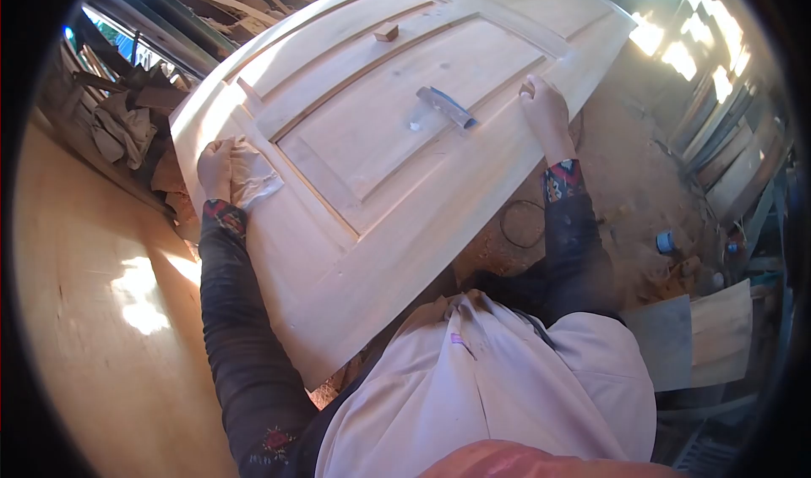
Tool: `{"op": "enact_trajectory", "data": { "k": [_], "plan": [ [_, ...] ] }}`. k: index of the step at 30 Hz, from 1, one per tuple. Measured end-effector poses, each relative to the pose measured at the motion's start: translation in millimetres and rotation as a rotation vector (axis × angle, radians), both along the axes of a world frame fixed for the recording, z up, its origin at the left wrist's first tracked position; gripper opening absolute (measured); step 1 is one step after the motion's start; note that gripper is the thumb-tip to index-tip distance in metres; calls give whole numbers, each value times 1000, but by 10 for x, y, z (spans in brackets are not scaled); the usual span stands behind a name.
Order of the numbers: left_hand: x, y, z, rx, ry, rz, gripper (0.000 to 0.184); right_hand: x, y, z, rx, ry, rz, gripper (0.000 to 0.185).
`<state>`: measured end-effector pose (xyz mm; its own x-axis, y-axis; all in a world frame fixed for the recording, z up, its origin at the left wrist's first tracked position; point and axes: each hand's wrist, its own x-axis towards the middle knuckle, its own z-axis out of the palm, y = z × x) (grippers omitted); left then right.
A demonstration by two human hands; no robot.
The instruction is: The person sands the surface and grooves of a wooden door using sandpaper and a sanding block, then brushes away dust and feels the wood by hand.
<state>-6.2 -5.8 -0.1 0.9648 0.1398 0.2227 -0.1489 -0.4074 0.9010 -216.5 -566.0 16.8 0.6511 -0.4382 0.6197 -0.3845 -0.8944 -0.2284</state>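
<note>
Pale wood forms the panelled door (pixel 372 114), lying before the person from near left to far right. At its left edge the left hand (pixel 216 167) grips a crumpled cloth (pixel 253 176). The right hand (pixel 543 110), by the right edge, is curled into a fist; whether it holds anything cannot be told. Between them lies a curled strip (pixel 448 108), with a small block (pixel 386 32) farther off.
</note>
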Motion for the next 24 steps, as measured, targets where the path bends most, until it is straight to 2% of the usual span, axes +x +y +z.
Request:
{"op": "enact_trajectory", "data": {
  "k": [2, 5, 8, 11, 14, 17, 20, 23, 24],
  "plan": [
    [3, 11, -6, 38, 2, 8, 32, 9, 95, -26, -290, -107, -43, 31],
    [-66, -39, 58, 75, 13, 31, 33, 86, 621, 400, 167, 71, 346, 34],
    [-58, -18, 43, 82, 28, 37, 34, 253, 1033, 453, 369, 405, 528, 33],
    [-22, -20, 21, 50, 11, 49, 36, 402, 1133, 366, 265, 438, 449, 36],
    [-63, -37, 52, 78, 21, 46, 36, 443, 1042, 263, 245, 358, 511, 28],
    [0, -30, 63, 171, 12, 63, 33, 369, 1064, 459, 573, 488, 585, 29],
    [36, 54, 30, 286, 12, 88, 38, 239, 1272, 521, 456, 459, 651, 29],
    [-3, 28, 59, 271, 38, 71, 42, 336, 1267, 422, 113, 378, 522, 28],
    [-4, 15, 63, 245, 38, 52, 39, 348, 1242, 411, 127, 378, 510, 28]
  ]
}}
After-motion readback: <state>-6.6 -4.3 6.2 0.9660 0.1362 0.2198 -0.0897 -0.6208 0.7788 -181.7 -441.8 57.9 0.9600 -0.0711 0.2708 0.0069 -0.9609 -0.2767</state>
